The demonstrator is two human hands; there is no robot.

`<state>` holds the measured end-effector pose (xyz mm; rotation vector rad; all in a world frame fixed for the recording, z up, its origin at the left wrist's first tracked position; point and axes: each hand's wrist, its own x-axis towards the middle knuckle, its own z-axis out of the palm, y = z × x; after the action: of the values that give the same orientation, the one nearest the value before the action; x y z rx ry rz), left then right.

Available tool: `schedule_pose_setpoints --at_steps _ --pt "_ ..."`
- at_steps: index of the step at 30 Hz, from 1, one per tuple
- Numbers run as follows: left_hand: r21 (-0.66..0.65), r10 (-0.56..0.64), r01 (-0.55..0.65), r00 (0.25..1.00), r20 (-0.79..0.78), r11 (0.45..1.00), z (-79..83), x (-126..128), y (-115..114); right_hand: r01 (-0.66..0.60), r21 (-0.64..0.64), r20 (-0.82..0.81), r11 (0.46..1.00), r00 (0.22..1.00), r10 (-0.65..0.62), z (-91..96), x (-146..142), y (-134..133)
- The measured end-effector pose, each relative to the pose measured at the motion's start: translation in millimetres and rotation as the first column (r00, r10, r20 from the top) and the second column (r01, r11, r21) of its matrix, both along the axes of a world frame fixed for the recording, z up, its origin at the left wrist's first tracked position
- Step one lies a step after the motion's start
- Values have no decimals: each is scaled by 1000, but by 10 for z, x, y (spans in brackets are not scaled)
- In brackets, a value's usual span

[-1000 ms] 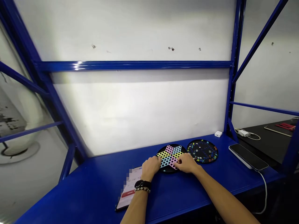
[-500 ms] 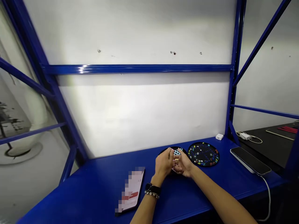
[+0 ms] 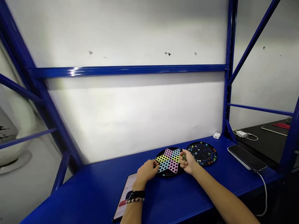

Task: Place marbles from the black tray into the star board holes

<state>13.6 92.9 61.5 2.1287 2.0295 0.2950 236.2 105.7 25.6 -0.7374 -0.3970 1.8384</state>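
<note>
Two hands: I watch from afar, through the head camera, as both work at a Chinese checkers board (image 3: 168, 161) on the blue counter (image 3: 102, 189).
Right grip: the right hand (image 3: 188, 162) curls its fingers almost closed around small greenish glass marbles (image 3: 184, 157), just over the board's right side; I cannot count them.
Left grip: the left hand (image 3: 148, 170) bends thumb and fingers toward each other at the board's left edge; I cannot tell whether anything sits between them.
Star board: flat, pink, pale blue and yellow with rows of dark holes, set within a round black base (image 3: 171, 175).
Marble tray: a round black tray (image 3: 198, 154) just right of the board, with more marbles scattered over it, many toward the rim.
Marble handling: I judge them light, hard and slick, ready to roll; best pinched one at a time across the widest part, thumb against forefinger.
Board handling: probably thin, stiff and light, easy to nudge; I would steady it by the outer edge, off the holes.
Timer phone: a phone (image 3: 121, 203) lies partly beneath the left wrist.
</note>
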Motion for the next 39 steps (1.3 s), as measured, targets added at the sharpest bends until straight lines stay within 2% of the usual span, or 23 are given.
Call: schedule_pose_setpoints --at_steps 3,8,15,23,26,31,35,39 --pt "-60 29 -30 999 -25 998 -64 -72 34 -6 16 9 1000 1000 6 -5 26 -8" --pt "-113 17 -21 999 -34 993 -119 -126 71 -98 29 18 995 995 97 -4 28 -16" --pt "-133 -73 69 997 -25 989 -233 -177 134 -150 21 42 989 988 149 7 27 -36" --pt "-190 -181 200 977 114 961 -306 -239 188 -187 26 47 982 981 186 -19 17 -25" --pt "-202 -186 212 972 142 956 -329 -250 194 -206 22 56 978 977 204 -25 22 -25" --pt "-146 -139 161 979 150 976 -366 -260 197 -234 39 69 972 971 231 -19 22 -39" --pt "-51 -109 119 979 171 992 -294 -257 203 -247 43 73 968 967 243 -16 20 -41" --pt "128 -178 145 937 301 981 -185 16 166 -325 33 110 945 941 319 -10 0 -44"
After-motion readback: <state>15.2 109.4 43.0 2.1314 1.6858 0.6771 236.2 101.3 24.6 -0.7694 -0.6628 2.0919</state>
